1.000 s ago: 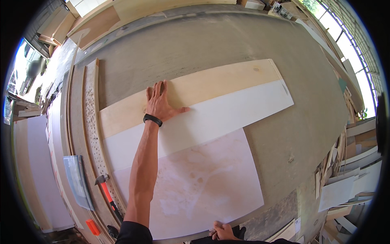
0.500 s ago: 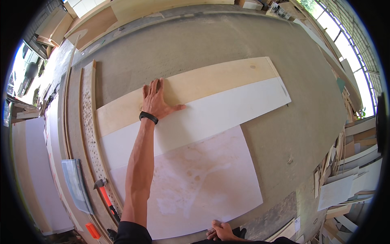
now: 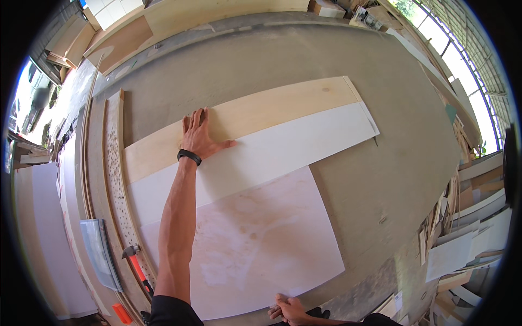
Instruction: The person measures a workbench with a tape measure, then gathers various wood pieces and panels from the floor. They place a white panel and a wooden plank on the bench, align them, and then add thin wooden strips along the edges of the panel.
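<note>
Left hand (image 3: 198, 138) is resting, fingers spread wide, on the long wood-and-white board (image 3: 272, 130), which is lying across the table (image 3: 391, 174)! Right hand (image 3: 288, 311) is curling its fingers by the stained sheet (image 3: 266, 239); any grip is staying unclear.

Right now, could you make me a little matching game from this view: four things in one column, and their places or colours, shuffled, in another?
1. Left hand
2. Right hand
3. Hammer
4. Wristband

A. Red-and-black handle
B. By the near edge of the pinkish sheet
C. All black, worn on a forearm
D. Spread out on pale wood

Pairs: 1-D, 2-B, 3-A, 4-C
</note>
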The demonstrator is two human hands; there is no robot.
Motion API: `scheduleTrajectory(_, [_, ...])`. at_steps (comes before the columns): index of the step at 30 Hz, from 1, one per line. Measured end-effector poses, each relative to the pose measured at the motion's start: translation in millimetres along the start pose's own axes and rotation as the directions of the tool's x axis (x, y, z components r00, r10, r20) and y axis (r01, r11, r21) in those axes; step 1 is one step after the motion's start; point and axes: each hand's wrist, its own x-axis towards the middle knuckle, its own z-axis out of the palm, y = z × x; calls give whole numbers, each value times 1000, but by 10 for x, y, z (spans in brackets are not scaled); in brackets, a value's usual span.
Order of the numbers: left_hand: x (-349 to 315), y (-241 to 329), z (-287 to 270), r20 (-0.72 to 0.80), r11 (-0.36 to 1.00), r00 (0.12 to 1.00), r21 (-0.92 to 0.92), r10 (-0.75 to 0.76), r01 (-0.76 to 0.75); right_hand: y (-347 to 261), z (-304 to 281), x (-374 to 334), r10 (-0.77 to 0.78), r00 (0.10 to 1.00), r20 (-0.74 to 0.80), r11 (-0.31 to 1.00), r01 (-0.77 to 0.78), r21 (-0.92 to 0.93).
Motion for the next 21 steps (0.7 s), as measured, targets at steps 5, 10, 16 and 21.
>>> scheduleTrajectory(5, [44, -13, -24, 50, 999, 999, 46, 10, -12, 16, -34, 60, -3, 999, 50, 1000, 2, 21])
scheduleTrajectory(10, [15, -52, 37, 114, 992, 991, 111, -70, 58, -9, -4, 143, -44, 992, 116, 999, 42, 22])
scheduleTrajectory(16, [-61, -33, 43, 118, 979, 982, 159, -149, 129, -65, 31, 429, -67, 979, 192, 997, 72, -19])
scheduleTrajectory(21, [-276, -104, 83, 89, 969, 974, 152, -210, 195, -529, 196, 277, -110, 963, 246, 988, 133, -79])
